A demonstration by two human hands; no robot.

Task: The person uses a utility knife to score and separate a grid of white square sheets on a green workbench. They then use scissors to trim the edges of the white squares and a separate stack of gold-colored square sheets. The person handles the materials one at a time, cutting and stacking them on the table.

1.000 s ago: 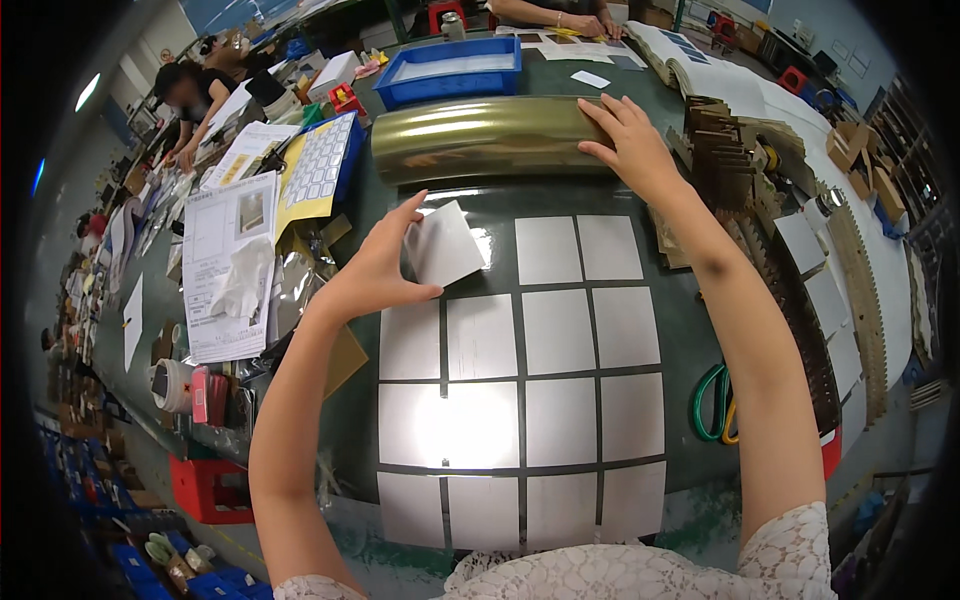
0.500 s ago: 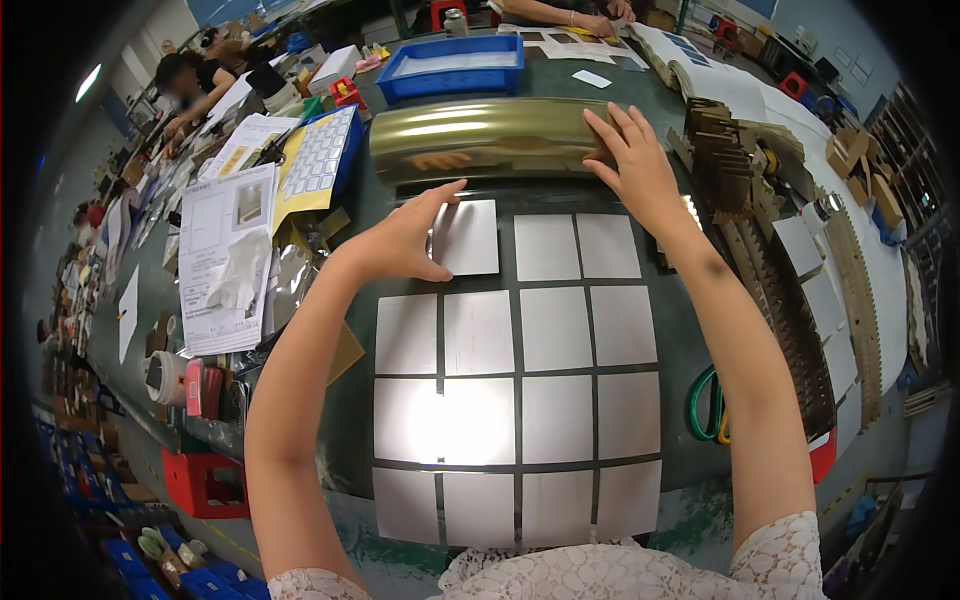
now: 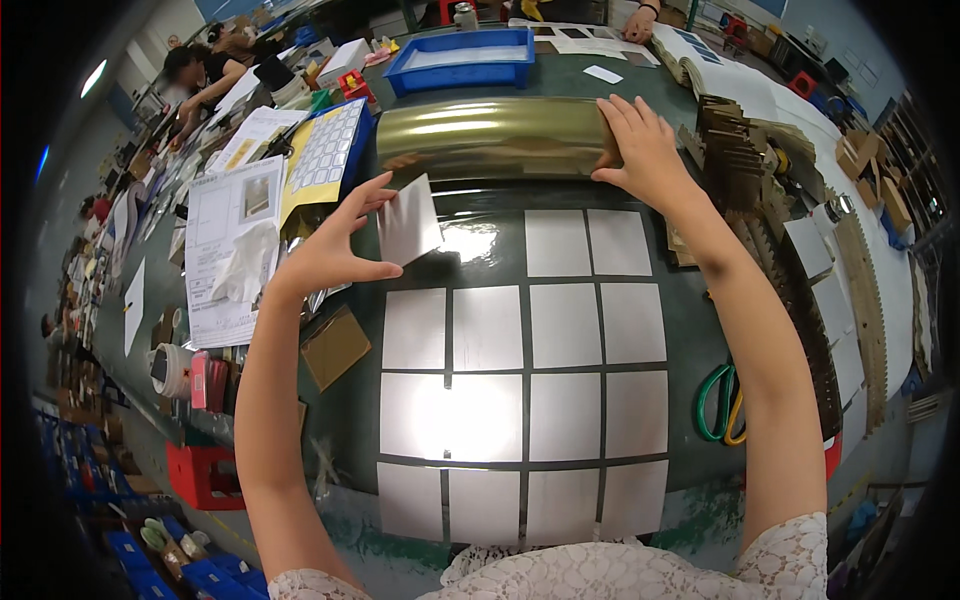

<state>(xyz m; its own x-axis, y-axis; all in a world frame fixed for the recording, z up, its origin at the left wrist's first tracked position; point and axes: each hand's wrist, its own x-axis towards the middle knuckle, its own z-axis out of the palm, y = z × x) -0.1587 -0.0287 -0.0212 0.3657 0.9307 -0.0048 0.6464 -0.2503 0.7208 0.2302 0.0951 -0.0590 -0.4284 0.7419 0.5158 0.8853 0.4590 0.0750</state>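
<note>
My left hand (image 3: 330,245) holds a white square sheet (image 3: 408,222) by its edges, thumb at the lower corner and fingers at the upper side. The sheet is tilted, its right side raised off the dark green table. Behind it lies a shiny gold roll of film (image 3: 490,135). My right hand (image 3: 640,150) clasps the roll's right end, fingers over the top and thumb on the near side. Toward me, several white square sheets (image 3: 565,325) lie flat in rows with narrow gaps. A bright glare covers part of them.
Green-handled scissors (image 3: 714,403) lie right of the sheets. Serrated brown strips (image 3: 770,250) crowd the right side. Papers (image 3: 230,260) and a brown square piece (image 3: 336,347) sit on the left. A blue tray (image 3: 460,62) stands behind the roll; a co-worker's hand (image 3: 640,24) shows beyond.
The white sheet in my left hand has shifted left and tilted up from its place in the far row, exposing shiny film there. My right hand has stayed at the roll's end.
</note>
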